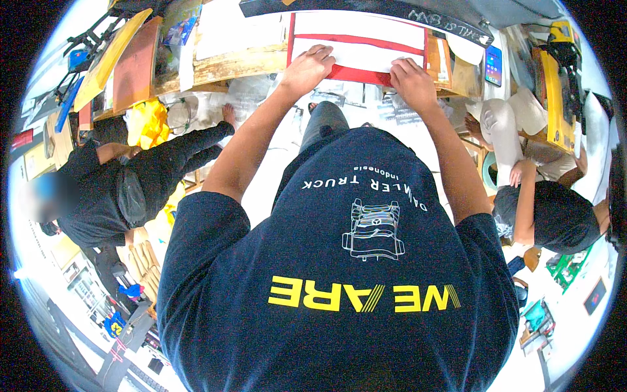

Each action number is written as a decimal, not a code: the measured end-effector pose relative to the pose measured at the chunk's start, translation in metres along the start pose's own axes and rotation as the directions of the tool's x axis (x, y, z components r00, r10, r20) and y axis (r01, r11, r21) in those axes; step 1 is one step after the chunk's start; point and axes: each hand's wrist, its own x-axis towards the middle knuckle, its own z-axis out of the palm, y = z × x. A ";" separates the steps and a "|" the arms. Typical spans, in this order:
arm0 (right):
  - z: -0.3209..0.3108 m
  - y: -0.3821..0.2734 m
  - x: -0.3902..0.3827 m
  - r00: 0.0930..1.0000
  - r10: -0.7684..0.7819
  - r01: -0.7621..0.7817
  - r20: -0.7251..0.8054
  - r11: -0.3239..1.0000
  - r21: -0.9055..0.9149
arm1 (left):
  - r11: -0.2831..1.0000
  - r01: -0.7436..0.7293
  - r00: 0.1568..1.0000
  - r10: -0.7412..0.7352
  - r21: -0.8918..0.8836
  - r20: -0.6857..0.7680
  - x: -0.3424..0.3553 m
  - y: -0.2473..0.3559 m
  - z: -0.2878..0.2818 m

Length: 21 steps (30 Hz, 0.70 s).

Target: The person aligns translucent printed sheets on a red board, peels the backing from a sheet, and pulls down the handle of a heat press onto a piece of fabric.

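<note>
A red sheet (pixel 366 75) with white panels on it lies at the near edge of the worktable. Across its nearer part runs a white strip (pixel 362 57), with red showing above and below. My left hand (pixel 312 67) is closed at the strip's left end, fingers bent and pressed together. At the right end my right hand (pixel 411 80) has its fingers curled over the strip and the sheet's near edge. The undersides of both hands and the thumbs are mostly hidden, so how firmly they grip cannot be made out.
A long black bar (pixel 366 12) lies across the table beyond the sheet. To the right are a phone (pixel 493 65) and a yellow machine part (pixel 555 98). Wooden boards (pixel 238 62) lie left. One person (pixel 98 202) sits at left, another (pixel 548 215) at right, both close by.
</note>
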 end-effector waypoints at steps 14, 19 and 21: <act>0.001 -0.041 0.016 0.981 0.190 -0.186 0.037 0.977 -0.109 | 0.967 0.241 0.971 -0.238 -0.089 0.035 0.009 0.032 0.006; 0.024 -0.063 0.022 0.950 0.279 -0.265 0.139 0.957 -0.115 | 0.933 0.359 0.926 -0.353 -0.023 0.132 0.021 0.058 0.023; 0.027 -0.064 0.021 0.940 0.307 -0.282 0.151 0.944 -0.169 | 0.920 0.391 0.915 -0.385 -0.035 0.121 0.019 0.060 0.023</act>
